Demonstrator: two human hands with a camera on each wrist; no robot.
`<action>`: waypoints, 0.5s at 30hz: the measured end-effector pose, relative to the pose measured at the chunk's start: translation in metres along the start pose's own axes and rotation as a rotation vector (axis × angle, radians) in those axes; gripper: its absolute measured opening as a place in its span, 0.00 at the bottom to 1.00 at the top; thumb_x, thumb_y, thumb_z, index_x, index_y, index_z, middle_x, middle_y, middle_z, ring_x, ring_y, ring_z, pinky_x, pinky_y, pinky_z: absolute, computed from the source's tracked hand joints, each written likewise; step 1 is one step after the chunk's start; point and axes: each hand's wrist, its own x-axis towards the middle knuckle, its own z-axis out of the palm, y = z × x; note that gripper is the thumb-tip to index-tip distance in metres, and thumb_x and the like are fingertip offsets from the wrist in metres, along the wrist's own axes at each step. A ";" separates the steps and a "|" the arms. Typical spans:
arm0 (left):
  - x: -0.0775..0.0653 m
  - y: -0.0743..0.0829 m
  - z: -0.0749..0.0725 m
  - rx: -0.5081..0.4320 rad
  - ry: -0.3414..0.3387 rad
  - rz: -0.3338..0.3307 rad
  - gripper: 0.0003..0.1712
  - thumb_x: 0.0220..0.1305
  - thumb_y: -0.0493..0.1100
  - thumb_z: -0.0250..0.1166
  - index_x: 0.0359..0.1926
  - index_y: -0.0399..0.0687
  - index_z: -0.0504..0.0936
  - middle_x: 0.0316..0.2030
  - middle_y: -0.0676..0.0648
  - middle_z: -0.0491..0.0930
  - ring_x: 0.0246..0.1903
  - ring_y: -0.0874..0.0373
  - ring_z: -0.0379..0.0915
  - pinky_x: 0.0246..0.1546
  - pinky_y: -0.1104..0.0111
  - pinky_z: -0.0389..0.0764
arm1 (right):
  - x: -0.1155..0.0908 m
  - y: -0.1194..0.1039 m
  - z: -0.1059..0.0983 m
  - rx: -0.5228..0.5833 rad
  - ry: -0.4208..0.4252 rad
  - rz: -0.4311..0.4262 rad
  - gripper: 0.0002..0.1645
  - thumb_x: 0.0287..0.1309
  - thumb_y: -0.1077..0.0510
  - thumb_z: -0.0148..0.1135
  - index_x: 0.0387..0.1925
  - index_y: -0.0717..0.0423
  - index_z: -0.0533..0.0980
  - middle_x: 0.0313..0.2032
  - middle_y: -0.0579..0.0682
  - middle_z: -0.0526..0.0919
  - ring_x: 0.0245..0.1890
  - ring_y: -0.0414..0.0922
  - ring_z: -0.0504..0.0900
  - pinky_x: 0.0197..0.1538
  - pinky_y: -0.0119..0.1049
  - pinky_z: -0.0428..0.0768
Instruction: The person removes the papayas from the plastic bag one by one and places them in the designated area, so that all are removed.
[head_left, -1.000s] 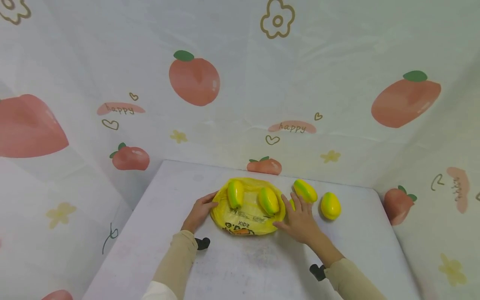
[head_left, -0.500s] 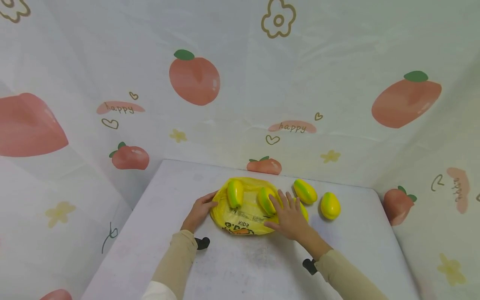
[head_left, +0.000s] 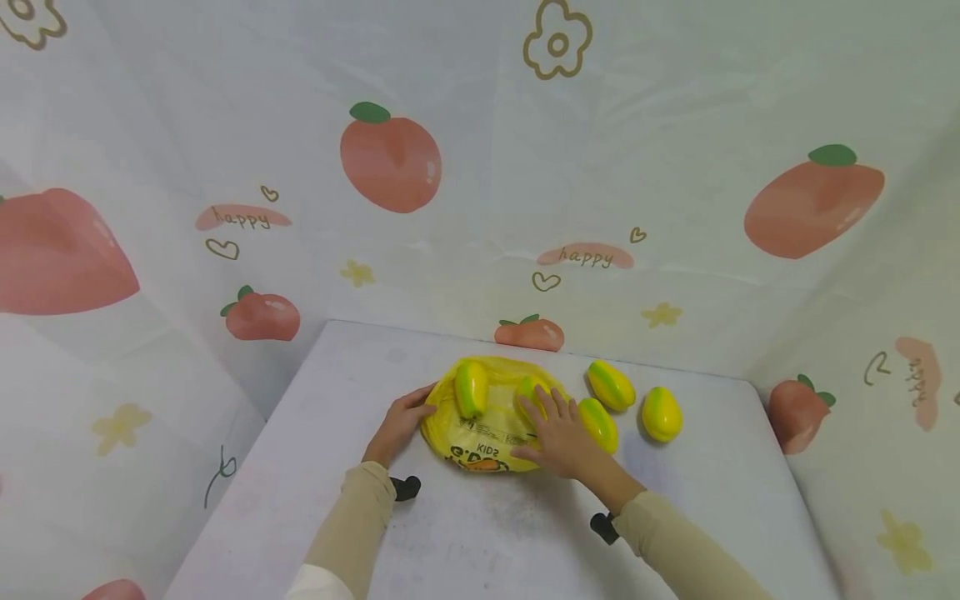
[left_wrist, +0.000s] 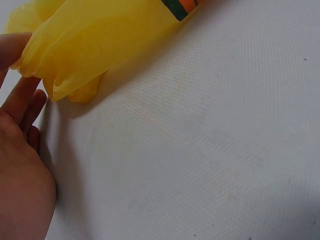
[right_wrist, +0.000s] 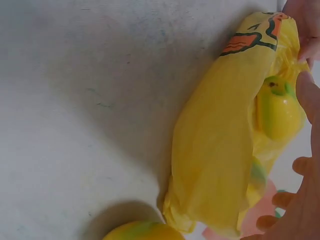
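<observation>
A yellow plastic bag (head_left: 483, 429) with printed lettering lies on the white table, its mouth spread wide. Two yellow fruits with green stripes, mango-like in shape, are in it: the left fruit (head_left: 471, 388) shows fully, while the right fruit (right_wrist: 280, 112) is partly covered by my right hand in the head view. My left hand (head_left: 397, 427) pinches the bag's left edge, thumb over the film and fingers behind it. Above the bag's right side, my right hand (head_left: 562, 437) is spread, fingers relaxed and holding nothing, fingertips over the right fruit.
Three similar fruits lie on the table right of the bag: a near fruit (head_left: 598, 427) beside my right hand, a back fruit (head_left: 611, 386) and a far-right fruit (head_left: 662, 414). A white fruit-print cloth (head_left: 450, 275) hangs behind the table (head_left: 495, 542) and at both sides.
My right hand has moved left, from the bag's right edge to over the right fruit, uncovering the near fruit on the table. My left hand has kept its place.
</observation>
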 end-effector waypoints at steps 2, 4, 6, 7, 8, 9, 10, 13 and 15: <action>-0.001 0.001 0.001 -0.003 0.004 0.003 0.30 0.70 0.48 0.62 0.72 0.60 0.73 0.75 0.51 0.67 0.80 0.48 0.53 0.82 0.49 0.53 | 0.002 -0.002 0.001 0.005 -0.001 -0.004 0.55 0.62 0.28 0.60 0.79 0.51 0.56 0.79 0.65 0.52 0.77 0.71 0.52 0.74 0.75 0.56; -0.002 0.001 0.001 -0.003 0.007 0.007 0.30 0.70 0.47 0.62 0.72 0.60 0.73 0.75 0.51 0.68 0.79 0.48 0.53 0.81 0.49 0.53 | 0.004 -0.003 0.001 0.002 -0.004 0.002 0.54 0.63 0.29 0.60 0.79 0.51 0.56 0.79 0.65 0.53 0.77 0.71 0.53 0.74 0.76 0.55; -0.002 0.002 0.002 -0.006 0.005 0.008 0.29 0.70 0.47 0.62 0.71 0.59 0.74 0.75 0.50 0.68 0.79 0.48 0.53 0.81 0.49 0.53 | 0.006 -0.004 0.000 -0.004 -0.003 0.014 0.53 0.63 0.29 0.60 0.79 0.50 0.56 0.78 0.66 0.54 0.77 0.70 0.54 0.73 0.78 0.53; -0.002 0.002 0.002 -0.006 0.003 0.010 0.29 0.70 0.46 0.62 0.71 0.59 0.74 0.75 0.50 0.68 0.79 0.48 0.54 0.81 0.49 0.53 | 0.006 -0.005 0.000 -0.003 -0.006 0.022 0.53 0.63 0.30 0.60 0.79 0.50 0.56 0.78 0.66 0.54 0.77 0.70 0.54 0.73 0.79 0.52; -0.002 0.002 0.002 -0.003 0.002 0.011 0.29 0.70 0.46 0.62 0.71 0.59 0.74 0.75 0.50 0.68 0.79 0.48 0.54 0.81 0.49 0.53 | 0.007 -0.005 0.000 -0.002 -0.008 0.029 0.52 0.63 0.30 0.60 0.79 0.50 0.57 0.78 0.66 0.54 0.77 0.70 0.54 0.73 0.79 0.50; -0.002 0.001 0.002 -0.003 0.001 0.012 0.29 0.70 0.46 0.62 0.71 0.59 0.74 0.75 0.50 0.68 0.79 0.48 0.54 0.81 0.49 0.53 | 0.008 -0.005 0.000 -0.004 -0.012 0.037 0.52 0.63 0.30 0.60 0.79 0.50 0.57 0.77 0.67 0.55 0.77 0.69 0.55 0.73 0.80 0.49; -0.002 0.001 0.002 -0.007 0.001 0.012 0.29 0.70 0.46 0.62 0.71 0.59 0.74 0.75 0.50 0.68 0.79 0.48 0.54 0.81 0.49 0.53 | 0.009 -0.005 0.000 -0.006 -0.016 0.044 0.52 0.63 0.30 0.60 0.79 0.49 0.57 0.77 0.67 0.54 0.78 0.69 0.55 0.73 0.79 0.49; -0.002 0.001 0.001 -0.011 0.004 0.009 0.29 0.70 0.46 0.62 0.71 0.60 0.74 0.75 0.51 0.68 0.79 0.48 0.54 0.81 0.49 0.53 | 0.015 -0.005 0.002 -0.009 -0.021 0.051 0.52 0.63 0.31 0.61 0.78 0.50 0.57 0.77 0.67 0.55 0.78 0.68 0.54 0.74 0.78 0.49; -0.002 0.001 0.001 -0.015 0.005 0.007 0.29 0.70 0.46 0.62 0.71 0.60 0.74 0.75 0.51 0.68 0.79 0.48 0.54 0.82 0.49 0.53 | 0.019 -0.005 0.002 -0.013 -0.016 0.047 0.51 0.63 0.33 0.63 0.78 0.51 0.58 0.77 0.67 0.55 0.78 0.67 0.55 0.75 0.76 0.50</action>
